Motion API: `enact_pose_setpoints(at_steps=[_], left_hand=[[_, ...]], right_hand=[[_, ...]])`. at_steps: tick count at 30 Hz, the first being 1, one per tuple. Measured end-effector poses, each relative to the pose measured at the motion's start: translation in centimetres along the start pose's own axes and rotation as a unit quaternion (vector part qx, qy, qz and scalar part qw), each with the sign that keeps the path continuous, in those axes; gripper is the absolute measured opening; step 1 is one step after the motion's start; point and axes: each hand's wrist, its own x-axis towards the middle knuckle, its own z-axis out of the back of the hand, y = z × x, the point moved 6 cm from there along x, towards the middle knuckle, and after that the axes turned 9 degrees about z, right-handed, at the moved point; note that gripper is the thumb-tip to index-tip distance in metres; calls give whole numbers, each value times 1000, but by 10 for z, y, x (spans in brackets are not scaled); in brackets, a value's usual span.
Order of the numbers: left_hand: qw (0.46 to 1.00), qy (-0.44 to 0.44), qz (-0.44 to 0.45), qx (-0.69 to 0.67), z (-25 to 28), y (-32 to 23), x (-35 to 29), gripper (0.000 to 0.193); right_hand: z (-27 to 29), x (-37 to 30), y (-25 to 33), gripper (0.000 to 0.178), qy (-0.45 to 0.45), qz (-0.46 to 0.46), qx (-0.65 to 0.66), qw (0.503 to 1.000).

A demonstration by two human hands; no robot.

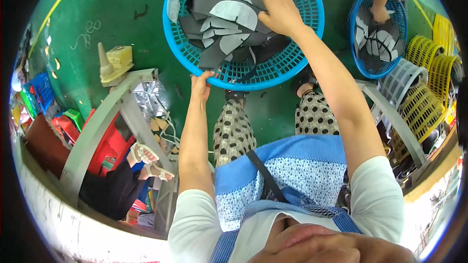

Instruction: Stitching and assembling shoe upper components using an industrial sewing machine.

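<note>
A large round blue plastic basket [316,7] stands on the floor before me. Inside it lies a loose heap of dark grey shaped pieces [207,5], several with whitish patches [234,13]. My left hand [201,85] is closed on the basket's near-left rim, thumb and fingers around the edge. My right hand [282,12] reaches over the right side of the heap. Its thumb and fingers are apart and touch the dark pieces, with the fingertips partly sunk among them. A dark strap-like strip [251,65] hangs along the basket's near inner wall.
At the right, another person's hand [380,13] reaches into a smaller blue basket [352,34] of similar pieces. Yellow baskets [419,109] are stacked beyond it. A grey metal frame [100,131] stands left, holding a yellow block [119,57]. Another person's sandalled feet [146,156] are below.
</note>
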Motion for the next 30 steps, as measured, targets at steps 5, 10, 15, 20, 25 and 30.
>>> enact_pose_setpoints(at_steps=[5,10,15,20,25,30], left_hand=[[996,2,-14,92,-6,-52,-139,35],[997,-27,-23,74,-37,-48,-288,46],[992,0,-85,89,-59,-81,-413,57],[981,-57,-117,145,-83,-104,-494,56],[958,40,-213,189,-139,-143,-550,56],[909,163,-286,256,-193,-136,-579,34]], right_hand=[[98,-132,-25,53,-179,-217,38,959],[78,-275,34,59,-57,-527,714,457],[163,-299,103,68,-144,-351,800,465],[296,-369,165,72,-235,-337,759,505],[394,-458,224,75,-392,-186,757,488],[432,-580,283,78,-547,-115,668,491]])
